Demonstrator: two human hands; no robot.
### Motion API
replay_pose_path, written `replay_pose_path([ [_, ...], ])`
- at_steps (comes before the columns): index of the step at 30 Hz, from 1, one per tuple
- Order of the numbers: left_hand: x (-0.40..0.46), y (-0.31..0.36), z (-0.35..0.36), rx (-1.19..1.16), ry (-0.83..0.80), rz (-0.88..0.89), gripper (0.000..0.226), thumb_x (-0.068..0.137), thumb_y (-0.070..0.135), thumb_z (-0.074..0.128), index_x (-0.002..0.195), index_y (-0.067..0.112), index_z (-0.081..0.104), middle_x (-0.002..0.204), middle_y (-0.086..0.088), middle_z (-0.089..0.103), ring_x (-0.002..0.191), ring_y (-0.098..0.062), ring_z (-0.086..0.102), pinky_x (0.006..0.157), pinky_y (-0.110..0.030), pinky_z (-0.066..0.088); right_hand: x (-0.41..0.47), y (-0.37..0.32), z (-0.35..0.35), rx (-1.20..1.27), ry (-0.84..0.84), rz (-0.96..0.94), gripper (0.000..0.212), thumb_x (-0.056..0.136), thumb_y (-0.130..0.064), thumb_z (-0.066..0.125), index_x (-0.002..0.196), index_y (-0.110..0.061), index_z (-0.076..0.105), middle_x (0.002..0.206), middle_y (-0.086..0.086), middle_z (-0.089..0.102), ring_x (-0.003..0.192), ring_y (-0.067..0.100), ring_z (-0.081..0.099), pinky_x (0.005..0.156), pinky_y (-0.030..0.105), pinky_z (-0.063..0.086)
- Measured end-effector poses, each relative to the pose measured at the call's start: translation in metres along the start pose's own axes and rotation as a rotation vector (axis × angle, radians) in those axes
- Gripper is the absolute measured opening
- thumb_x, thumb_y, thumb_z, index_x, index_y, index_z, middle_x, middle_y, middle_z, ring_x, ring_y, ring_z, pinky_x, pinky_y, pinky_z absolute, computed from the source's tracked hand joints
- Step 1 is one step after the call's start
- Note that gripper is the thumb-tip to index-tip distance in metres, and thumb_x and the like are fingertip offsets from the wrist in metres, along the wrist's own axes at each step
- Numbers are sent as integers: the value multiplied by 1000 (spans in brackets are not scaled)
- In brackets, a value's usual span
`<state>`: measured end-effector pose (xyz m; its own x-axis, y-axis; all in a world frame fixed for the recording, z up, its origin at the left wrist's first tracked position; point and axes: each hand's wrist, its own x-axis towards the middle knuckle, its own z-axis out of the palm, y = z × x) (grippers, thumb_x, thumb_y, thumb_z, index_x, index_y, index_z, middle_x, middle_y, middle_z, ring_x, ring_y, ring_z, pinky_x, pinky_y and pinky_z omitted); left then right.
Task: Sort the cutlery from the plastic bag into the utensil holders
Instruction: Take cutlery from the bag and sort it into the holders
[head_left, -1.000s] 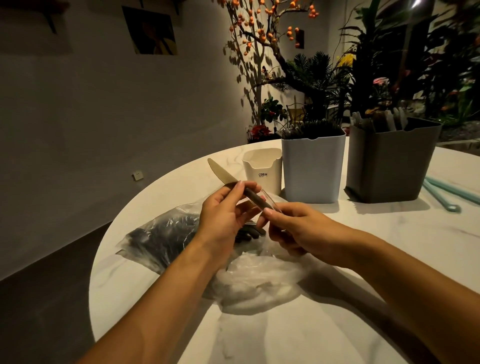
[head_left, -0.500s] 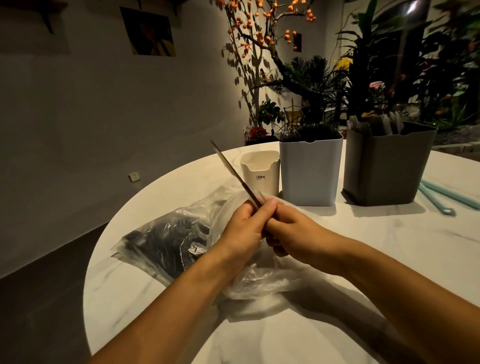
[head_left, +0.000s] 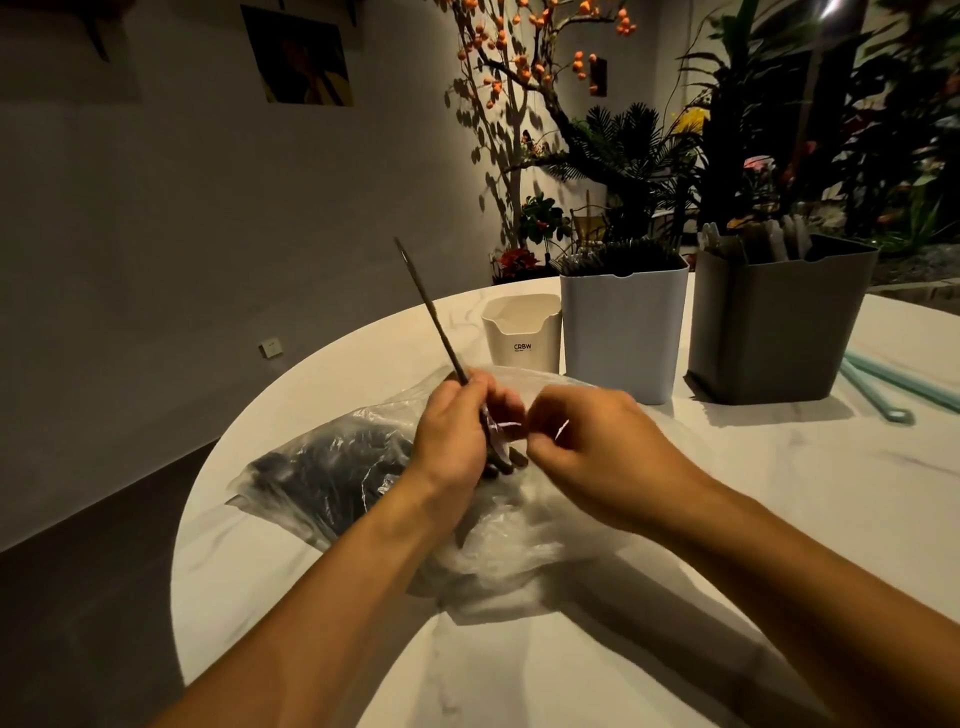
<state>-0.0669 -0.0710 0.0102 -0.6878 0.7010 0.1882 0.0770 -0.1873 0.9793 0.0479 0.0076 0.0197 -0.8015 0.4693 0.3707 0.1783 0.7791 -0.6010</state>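
Gripped at its handle by left hand (head_left: 457, 441) fingers above the plastic bag (head_left: 332, 467), knife (head_left: 431, 312) slanting up-left, right hand (head_left: 587, 447) fingers pinching film.

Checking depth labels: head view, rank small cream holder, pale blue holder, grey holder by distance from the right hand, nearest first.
1. pale blue holder, just beyond the right hand, mid table.
2. small cream holder, beyond and left; close to the first, but slightly farther.
3. grey holder, far right, clearly farthest.
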Motion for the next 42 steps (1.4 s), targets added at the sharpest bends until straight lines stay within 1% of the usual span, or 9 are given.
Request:
replay_pose_path([
  [4,0,-9,6,31,-131,-23,23,109,22,37,94,10,51,61,1,44,52,-11,43,50,-25,38,4,1,-6,117,219,-8,13,95,-36,57,103,-26,60,88,-11,62,77,6,60,68,21,52],
  [8,-3,-27,9,364,-286,50,25,106,17,46,92,32,62,69,7,56,61,-8,49,58,-23,43,12,7,-14,441,285,120,26,93,-44,57,113,-27,53,98,-7,61,84,10,61,66,25,51],
  [11,-5,-29,13,453,-349,78,23,103,17,48,88,28,62,64,10,54,61,-10,47,61,-29,42,13,15,-19,564,316,203,17,95,-30,58,110,-23,58,95,-3,64,79,14,64,59,23,53],
  [16,-10,-13,16,99,-381,-183,49,104,52,33,90,12,57,57,2,41,51,-10,32,42,-19,24,13,20,-30,829,268,293,20,102,-15,47,109,-12,66,91,5,65,75,16,59,56,20,52],
  [22,-5,-10,10,-113,-353,-351,47,101,54,39,81,15,53,54,5,33,50,-8,27,56,-29,11,15,23,-38,1021,278,338,22,102,-10,46,123,-14,54,92,12,63,66,13,55,56,23,50],
  [28,-6,-12,13,12,-226,-242,40,101,51,42,84,15,47,61,0,41,52,-12,30,46,-23,22,15,22,-40,903,392,271,42,99,-1,47,134,-23,40,90,17,64,61,15,56,51,22,50],
  [32,-2,-17,18,255,-63,-45,40,103,46,42,76,17,49,64,2,45,61,-14,41,54,-27,36,11,22,-35,760,362,164,54,97,0,51,139,-29,32,95,20,63,69,21,62,54,22,51],
  [36,0,-5,21,178,-98,-17,28,102,41,47,87,20,59,62,5,46,60,-9,43,60,-25,42,9,21,-31,553,274,34,65,95,-4,57,143,-39,29,94,10,62,74,18,69,57,25,56],
  [42,9,16,21,301,-184,53,21,91,36,66,101,18,71,58,6,53,54,-8,46,51,-23,43,18,17,-43,358,241,-71,62,95,-14,60,143,-39,30,93,-7,64,81,11,69,72,23,59],
])
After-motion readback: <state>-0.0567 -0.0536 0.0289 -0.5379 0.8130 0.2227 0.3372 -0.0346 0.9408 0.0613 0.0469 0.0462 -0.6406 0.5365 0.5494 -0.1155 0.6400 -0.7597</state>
